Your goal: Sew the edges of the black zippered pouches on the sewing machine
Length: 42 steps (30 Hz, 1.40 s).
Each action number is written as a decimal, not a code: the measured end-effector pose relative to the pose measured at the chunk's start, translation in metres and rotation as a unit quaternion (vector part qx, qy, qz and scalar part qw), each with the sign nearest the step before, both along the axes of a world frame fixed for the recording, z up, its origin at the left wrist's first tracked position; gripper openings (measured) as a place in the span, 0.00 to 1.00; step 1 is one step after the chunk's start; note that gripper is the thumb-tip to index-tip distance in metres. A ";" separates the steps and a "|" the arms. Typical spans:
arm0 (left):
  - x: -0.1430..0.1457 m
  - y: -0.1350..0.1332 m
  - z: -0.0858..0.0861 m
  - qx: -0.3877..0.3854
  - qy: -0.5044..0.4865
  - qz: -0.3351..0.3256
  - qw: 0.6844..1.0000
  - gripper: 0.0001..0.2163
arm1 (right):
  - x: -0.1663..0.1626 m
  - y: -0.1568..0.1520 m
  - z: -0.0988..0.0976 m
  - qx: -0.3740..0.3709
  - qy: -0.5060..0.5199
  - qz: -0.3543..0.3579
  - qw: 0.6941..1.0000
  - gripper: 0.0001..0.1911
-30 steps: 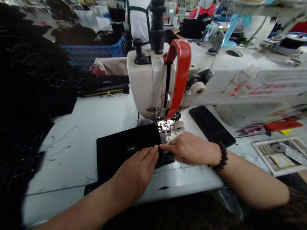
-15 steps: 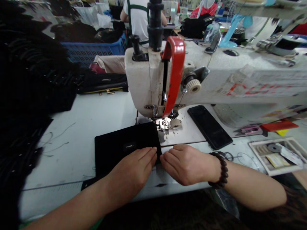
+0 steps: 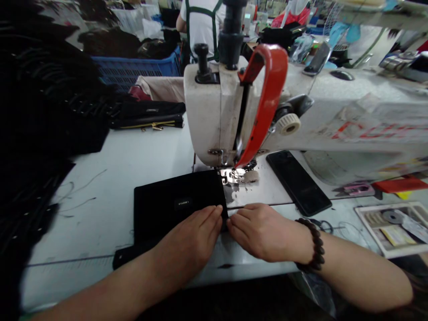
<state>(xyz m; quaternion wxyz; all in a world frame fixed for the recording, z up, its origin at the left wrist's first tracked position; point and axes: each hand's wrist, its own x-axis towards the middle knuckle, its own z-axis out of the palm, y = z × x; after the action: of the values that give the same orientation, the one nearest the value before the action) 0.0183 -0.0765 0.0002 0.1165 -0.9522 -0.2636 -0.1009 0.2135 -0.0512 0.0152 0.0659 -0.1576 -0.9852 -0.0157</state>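
Observation:
A black fabric piece (image 3: 167,203) with a small label lies flat on the white table, its far right corner by the needle plate (image 3: 239,177) of a white sewing machine (image 3: 214,116). My left hand (image 3: 190,240) rests flat on the near right part of the fabric, fingers together and stretched out. My right hand (image 3: 264,232), with a bead bracelet on the wrist, lies beside it, and its fingertips press down at the fabric's right edge. The two hands nearly touch. The fabric's near edge is hidden under them.
A black phone (image 3: 297,183) lies right of the needle plate. A tray of small parts (image 3: 391,223) sits at the right. Black goods are heaped at the left (image 3: 43,111), with a blue crate (image 3: 133,71) and zipped pouches (image 3: 147,118) behind. A person in white (image 3: 200,22) sits farther back.
My right hand has drawn back from near the needle plate to the fabric's near right edge beside my left hand. The fabric stays in place.

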 end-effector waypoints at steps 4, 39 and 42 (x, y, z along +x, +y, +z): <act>-0.003 0.011 0.001 -0.005 0.025 -0.011 1.000 0.17 | -0.001 0.003 -0.005 0.023 0.016 -0.030 0.999 0.10; -0.022 0.079 -0.003 -0.151 -0.030 0.012 0.988 0.16 | -0.002 0.041 -0.019 0.025 0.147 -0.201 0.968 0.13; -0.026 0.090 0.004 -0.291 -0.155 0.058 0.942 0.14 | -0.001 0.046 -0.018 -0.020 0.168 -0.250 0.953 0.18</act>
<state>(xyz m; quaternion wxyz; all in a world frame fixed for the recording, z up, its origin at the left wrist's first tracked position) -0.0080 0.0139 0.0040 -0.2022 -0.9003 -0.3513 -0.1588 0.2124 -0.0054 -0.0032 0.2214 -0.4004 -0.8891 0.0149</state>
